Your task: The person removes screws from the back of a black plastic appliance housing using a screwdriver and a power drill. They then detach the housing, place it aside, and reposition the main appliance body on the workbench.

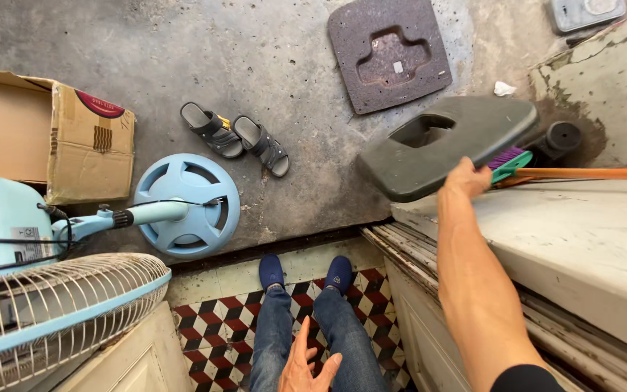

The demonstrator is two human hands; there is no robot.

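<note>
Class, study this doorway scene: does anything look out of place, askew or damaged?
Yes. The pale blue pedestal fan lies tipped over, its round base on edge. The right hand holds a dark slab tilted. The cardboard box looks crumpled.

Fan (52,305) left of legs, sandals (235,138) beyond fan base (186,205), box (56,138) far left

The person's right hand (467,178) has a grip on the edge of a dark grey slab with a hole (448,145), holding it tilted above the concrete floor (255,43) beside a broom (538,170). The left hand (306,363) hangs open over their jeans, near a pale blue fan (74,283) and a pair of sandals (235,138).
</note>
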